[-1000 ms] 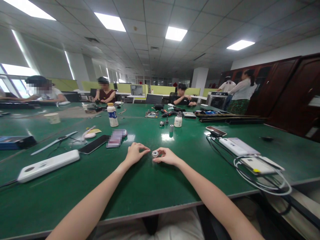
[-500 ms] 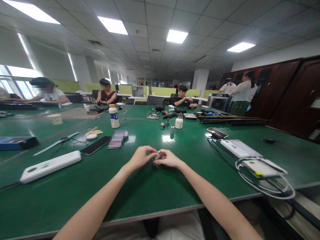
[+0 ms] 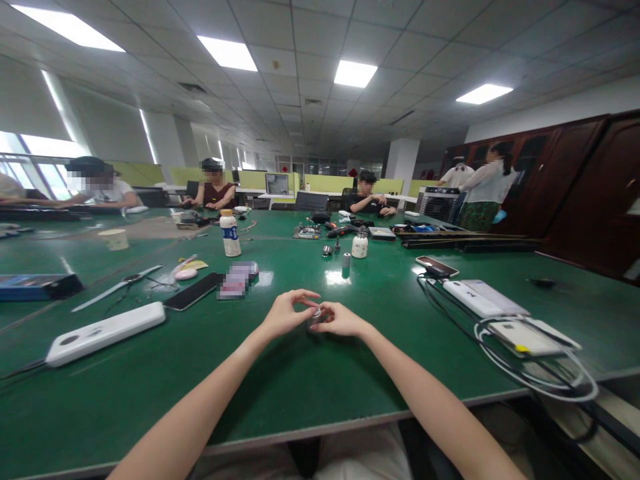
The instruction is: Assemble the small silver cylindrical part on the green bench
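Note:
A small silvery cylindrical object [image 3: 315,319] stands on the green table between my hands. My right hand [image 3: 341,319] has its thumb and fingers closed round the object's right side. On the other side, my left hand [image 3: 291,312] is curved, its thumb touching the object near the top and its index finger raised and stretched over it. Farther back, a silver cylinder [image 3: 347,265] stands upright. Behind it are a small white jar [image 3: 359,246], a dark small part [image 3: 337,245] and a short metallic piece [image 3: 327,251].
Left are a white power strip [image 3: 107,333], a black phone [image 3: 194,291], white-handled scissors-like tool [image 3: 117,289] and a bottle [image 3: 231,233]. Right lie white devices [image 3: 485,298] with looped cables [image 3: 535,387]. People sit across the table; two stand by the cabinets.
My left index finger has lifted and straightened away from the object's top. My right hand stays at the object. The whole view has shifted slightly.

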`<action>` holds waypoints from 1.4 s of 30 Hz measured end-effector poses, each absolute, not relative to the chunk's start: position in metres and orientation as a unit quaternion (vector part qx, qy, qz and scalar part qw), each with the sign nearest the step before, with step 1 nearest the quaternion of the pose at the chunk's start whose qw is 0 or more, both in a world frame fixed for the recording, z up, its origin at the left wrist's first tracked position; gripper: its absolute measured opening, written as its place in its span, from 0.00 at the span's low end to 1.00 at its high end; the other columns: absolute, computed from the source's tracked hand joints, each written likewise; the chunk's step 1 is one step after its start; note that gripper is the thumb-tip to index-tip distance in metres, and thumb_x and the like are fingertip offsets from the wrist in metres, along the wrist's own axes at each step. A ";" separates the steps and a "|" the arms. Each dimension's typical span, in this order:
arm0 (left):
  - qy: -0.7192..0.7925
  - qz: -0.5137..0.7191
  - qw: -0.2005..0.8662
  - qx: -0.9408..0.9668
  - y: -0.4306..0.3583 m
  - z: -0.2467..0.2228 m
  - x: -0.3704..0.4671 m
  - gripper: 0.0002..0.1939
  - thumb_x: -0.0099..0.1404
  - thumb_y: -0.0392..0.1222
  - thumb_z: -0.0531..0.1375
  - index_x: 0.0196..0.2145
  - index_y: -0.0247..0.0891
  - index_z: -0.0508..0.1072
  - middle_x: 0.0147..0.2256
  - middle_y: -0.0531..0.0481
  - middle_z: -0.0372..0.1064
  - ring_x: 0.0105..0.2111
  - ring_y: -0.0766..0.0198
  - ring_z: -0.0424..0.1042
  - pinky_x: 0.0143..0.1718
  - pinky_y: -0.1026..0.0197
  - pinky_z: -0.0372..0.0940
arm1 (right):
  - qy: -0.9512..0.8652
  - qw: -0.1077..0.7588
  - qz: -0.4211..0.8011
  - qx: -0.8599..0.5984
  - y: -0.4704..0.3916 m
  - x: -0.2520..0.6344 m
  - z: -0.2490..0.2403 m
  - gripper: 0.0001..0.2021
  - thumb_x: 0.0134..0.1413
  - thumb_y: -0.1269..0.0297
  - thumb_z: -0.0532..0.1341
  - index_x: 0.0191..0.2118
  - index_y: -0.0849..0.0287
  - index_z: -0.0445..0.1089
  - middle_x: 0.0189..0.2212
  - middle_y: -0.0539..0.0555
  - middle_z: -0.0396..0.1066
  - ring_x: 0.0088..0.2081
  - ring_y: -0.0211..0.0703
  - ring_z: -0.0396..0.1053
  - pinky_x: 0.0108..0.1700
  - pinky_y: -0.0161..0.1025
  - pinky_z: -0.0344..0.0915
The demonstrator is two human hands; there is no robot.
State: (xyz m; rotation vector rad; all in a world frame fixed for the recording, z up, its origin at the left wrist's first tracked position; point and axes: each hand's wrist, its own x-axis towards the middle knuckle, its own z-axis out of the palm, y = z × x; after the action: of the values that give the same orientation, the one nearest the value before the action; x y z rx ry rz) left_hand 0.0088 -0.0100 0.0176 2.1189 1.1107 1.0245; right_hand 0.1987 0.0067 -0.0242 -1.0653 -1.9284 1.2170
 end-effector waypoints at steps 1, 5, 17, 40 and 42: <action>0.404 0.379 0.278 0.785 -0.011 0.017 0.009 0.20 0.56 0.46 0.63 0.46 0.39 0.77 0.37 0.46 0.81 0.40 0.53 0.78 0.50 0.50 0.68 | -0.729 0.309 0.458 -0.405 0.006 0.199 -0.024 0.19 0.40 0.65 0.73 0.41 0.63 0.71 0.33 0.52 0.76 0.29 0.37 0.71 0.31 0.33 0.65; 0.400 0.389 0.227 0.798 -0.013 0.016 0.012 0.19 0.57 0.47 0.64 0.46 0.40 0.77 0.39 0.46 0.81 0.43 0.52 0.77 0.52 0.49 0.65 | -0.734 0.305 0.449 -0.408 0.006 0.198 -0.024 0.20 0.42 0.64 0.72 0.42 0.63 0.71 0.31 0.51 0.75 0.29 0.37 0.71 0.30 0.32 0.64; 0.463 0.427 0.148 0.762 0.015 -0.006 -0.008 0.15 0.58 0.50 0.64 0.42 0.42 0.77 0.35 0.48 0.81 0.44 0.51 0.77 0.53 0.49 0.64 | -0.826 0.236 0.193 -0.474 -0.016 0.198 -0.006 0.17 0.47 0.56 0.70 0.43 0.56 0.73 0.31 0.50 0.75 0.31 0.42 0.71 0.32 0.35 0.59; 0.391 0.422 0.253 0.778 -0.009 0.013 0.010 0.12 0.57 0.43 0.64 0.40 0.39 0.76 0.36 0.46 0.80 0.39 0.54 0.80 0.50 0.51 0.69 | -0.868 0.196 0.121 -0.440 -0.019 0.202 -0.001 0.15 0.52 0.57 0.67 0.43 0.59 0.74 0.41 0.58 0.77 0.43 0.53 0.72 0.43 0.43 0.62; 0.380 0.405 0.264 0.789 -0.010 0.015 0.008 0.15 0.58 0.43 0.64 0.43 0.38 0.75 0.38 0.44 0.80 0.43 0.52 0.78 0.53 0.49 0.67 | -0.870 0.185 0.120 -0.440 -0.020 0.203 0.001 0.16 0.51 0.58 0.67 0.44 0.60 0.74 0.42 0.59 0.76 0.44 0.54 0.72 0.44 0.45 0.63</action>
State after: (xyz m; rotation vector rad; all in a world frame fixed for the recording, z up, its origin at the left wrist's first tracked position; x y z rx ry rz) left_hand 0.0084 -0.0103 0.0153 2.1320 1.0281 1.0951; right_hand 0.2029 -0.0196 0.0007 -1.2413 -2.4529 0.3389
